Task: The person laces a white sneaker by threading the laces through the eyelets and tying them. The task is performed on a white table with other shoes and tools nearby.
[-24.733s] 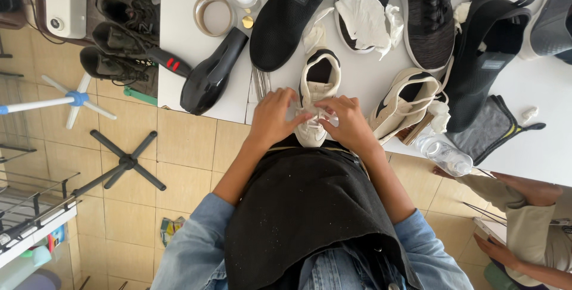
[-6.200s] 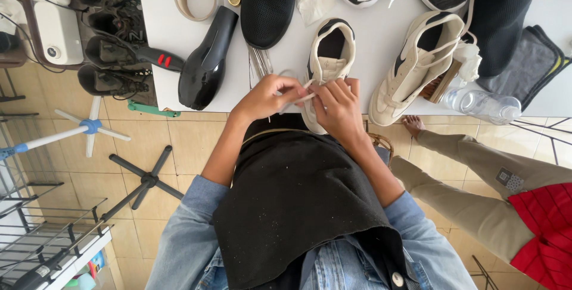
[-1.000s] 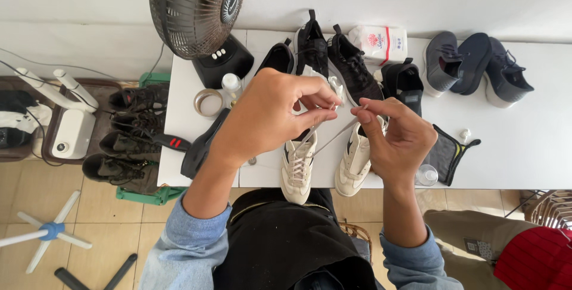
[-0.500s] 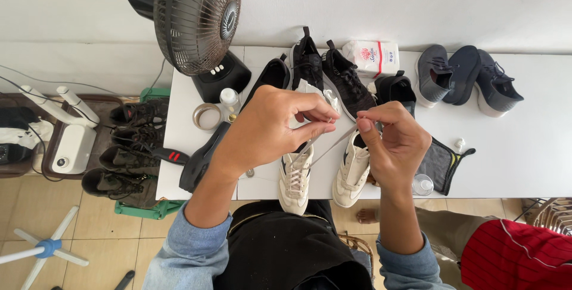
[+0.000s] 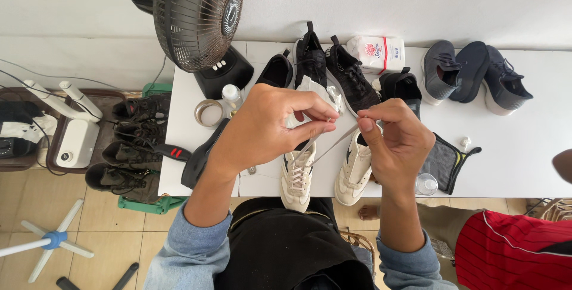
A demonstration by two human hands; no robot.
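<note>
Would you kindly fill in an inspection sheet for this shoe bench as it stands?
Surface: white table, crowded at the back.
Job's things: cream sneakers, toes at the front edge; a pale lace stretched between both hands.
Clutter: black shoes, grey shoes, white packet, tape roll, small bottle, desk fan.
Grippers: left hand and right hand each pinch the lace.
Cables: black cords at the left wall.
Surroundings: boots on a rack; a person in red at the right.
</note>
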